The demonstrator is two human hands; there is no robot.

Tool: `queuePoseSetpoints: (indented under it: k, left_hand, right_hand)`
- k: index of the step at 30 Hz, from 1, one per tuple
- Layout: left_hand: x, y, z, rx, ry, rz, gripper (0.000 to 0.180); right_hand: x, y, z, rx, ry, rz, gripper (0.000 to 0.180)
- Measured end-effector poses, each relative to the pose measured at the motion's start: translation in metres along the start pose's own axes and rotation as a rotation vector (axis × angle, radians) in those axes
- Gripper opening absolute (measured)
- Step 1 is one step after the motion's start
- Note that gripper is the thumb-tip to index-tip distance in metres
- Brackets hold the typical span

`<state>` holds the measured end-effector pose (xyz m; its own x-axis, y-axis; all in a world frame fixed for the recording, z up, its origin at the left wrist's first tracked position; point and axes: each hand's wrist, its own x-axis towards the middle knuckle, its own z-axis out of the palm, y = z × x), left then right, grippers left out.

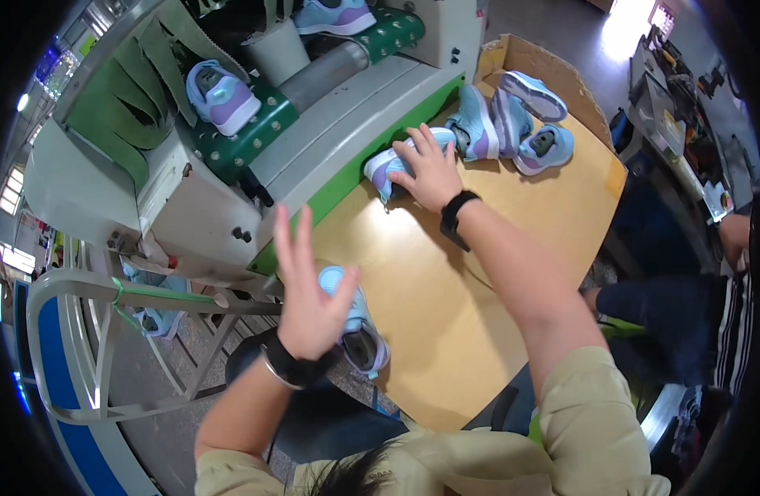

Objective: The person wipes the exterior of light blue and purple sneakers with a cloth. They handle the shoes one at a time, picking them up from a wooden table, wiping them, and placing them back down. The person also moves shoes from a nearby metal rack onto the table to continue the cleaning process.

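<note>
My right hand (434, 172), with a black band on its wrist, reaches over a light-blue and lilac sneaker (383, 169) lying beside the green machine edge. Its fingers are spread and stretched across the shoe, and the palm hides part of it. My left hand (310, 306) is raised with fingers apart and nothing in it. Below and behind that hand, another sneaker (362, 343) rests on the near left of the tan table (479, 314), partly covered by the hand. Several more sneakers (475, 124) cluster at the table's far right.
A grey machine (339, 124) stands along the far left, with green flaps and a green studded belt (248, 136). One sneaker (222, 97) sits on that belt. A cardboard edge (554, 70) rises behind the table. A metal rack (74, 347) is at left; another person's leg (665, 322) is at right.
</note>
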<state>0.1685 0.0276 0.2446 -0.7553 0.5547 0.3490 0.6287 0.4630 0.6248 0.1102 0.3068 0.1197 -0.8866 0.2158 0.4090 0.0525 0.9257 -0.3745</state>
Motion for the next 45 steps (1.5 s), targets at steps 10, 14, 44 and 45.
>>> queuePoseSetpoints:
  k: [10,14,44,45]
  left_hand:
    - [-0.117,0.006,0.042,-0.136,-0.112,-0.269,0.084]
    - [-0.121,-0.002,0.058,-0.134,-0.038,-0.309,0.079]
    - [-0.059,0.032,0.102,-0.788,0.005,-0.544,0.075]
    - [-0.043,0.029,0.084,-1.003,0.004,-0.634,0.072]
  right_hand:
    - [-0.119,-0.034,-0.073,0.364,-0.024,0.053,0.066]
    - [-0.139,-0.054,-0.078,0.412,-0.207,0.275,0.071]
    - [-0.222,-0.019,-0.147,0.635,-0.024,0.407,0.088]
    - [-0.204,-0.024,-0.155,0.838,-0.025,0.564,0.085]
